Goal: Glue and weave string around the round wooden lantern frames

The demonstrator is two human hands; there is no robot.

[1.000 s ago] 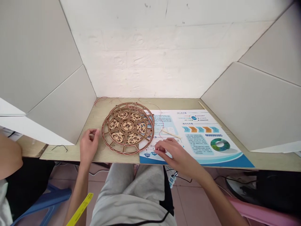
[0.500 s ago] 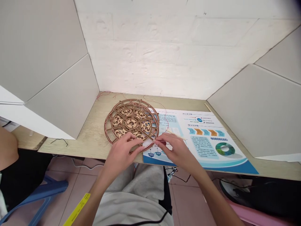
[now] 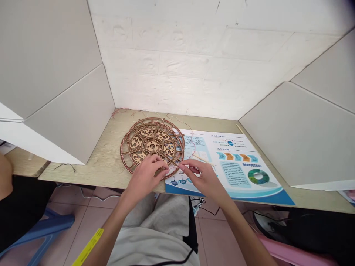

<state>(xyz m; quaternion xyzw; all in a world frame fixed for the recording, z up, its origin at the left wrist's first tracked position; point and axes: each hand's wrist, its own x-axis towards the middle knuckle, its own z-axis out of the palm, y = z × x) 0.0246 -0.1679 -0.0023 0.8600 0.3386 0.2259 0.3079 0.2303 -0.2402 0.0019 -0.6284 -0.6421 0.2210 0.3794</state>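
A round, openwork brown wooden disc (image 3: 146, 146) with scroll-shaped cutouts lies on the tabletop, apparently two stacked layers slightly offset. My left hand (image 3: 146, 174) is over its front edge, thumb and forefinger pinched on a thin pale-pink thread (image 3: 173, 167). The thread stretches across a short gap to my right hand (image 3: 203, 178), whose thumb and forefinger pinch it beside the disc's front right rim. My fingertips hide the thread's ends and any knot. More thread (image 3: 192, 139) trails from behind the disc down its right side.
A printed blue-and-white sheet (image 3: 235, 173) lies under the disc's right part. Thin sticks, one a wooden stick (image 3: 202, 159), rest on it. White panels (image 3: 69, 114) flank the table (image 3: 91, 170), with a wall behind. A black wire (image 3: 68, 164) lies left; another person's arm (image 3: 5, 177) shows far left.
My hands have stayed near the disc's front right edge, with small finger movements. The thread between them now shows more plainly. The whole view has shifted slightly.
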